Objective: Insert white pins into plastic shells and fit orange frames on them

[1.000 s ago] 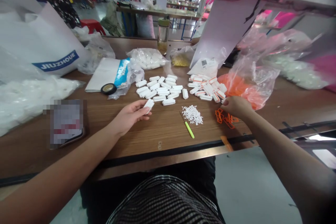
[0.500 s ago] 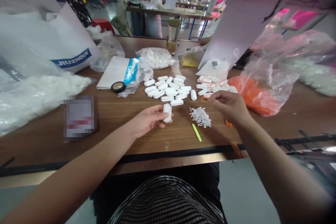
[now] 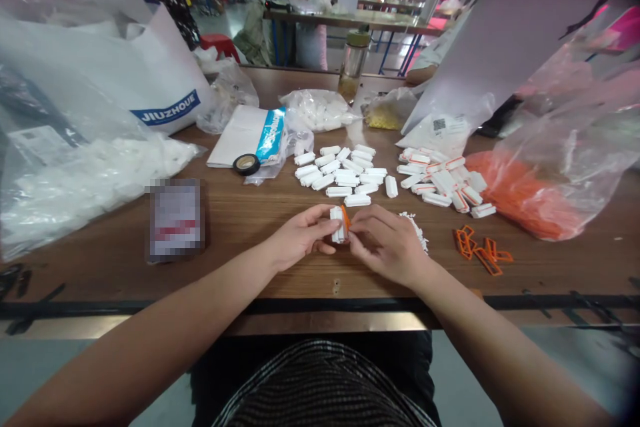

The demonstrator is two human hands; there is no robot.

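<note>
My left hand is closed around a white plastic piece, held upright above the table. Against its right side my right hand pinches a thin orange frame, which touches the white piece. Beyond the hands lies a group of similar white pieces. Farther right, a heap of white pieces with orange edges lies beside the orange bag. Several loose orange frames rest to the right of my right hand. Small white bits are partly hidden behind that hand.
A bag of orange parts stands right, a large bag of white parts left. Black tape lies by a white and blue packet. A bottle and a bag of yellow bits are behind.
My right hand has come left from the orange-edged heap, bringing an orange frame to the white piece in my left hand. It now hides the green-handled tool. The view has shifted left.
</note>
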